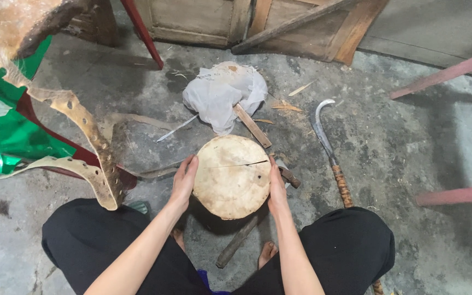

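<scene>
A small round drum (232, 176) stood on the concrete floor (411, 153) between the person's knees, near the middle of the scene. Its top was a pale, tan skin, smooth and slightly mottled, with a thin dark line running across it from the left toward the right edge and a small dark spot near that edge. Whether the drum held anything could not be told, since the skin covered it.

The left hand (183, 180) lay flat against the drum's left side, fingers (188, 165) held together and pointing far. The right hand (277, 186) pressed the right side the same way, so the drum was clasped between both palms.

Just far of the drum lay a crumpled white cloth (222, 93), soft and wrinkled, with a flat wooden stick (252, 125) resting from under it to the drum's far edge. Right of the drum a sickle (329, 150) lay on the floor, its curved grey blade pointing far and its handle wrapped in brownish bands. A dark wooden handle (239, 240) ran out from under the drum toward the near side, between the bare feet.

At the left, strips of stiff rawhide (83, 131), yellowish and punched with rows of holes, curled over a green sheet (6, 125). Worn wooden panels (279, 22) stood at the far side, with shavings scattered on the rough, stained floor.
</scene>
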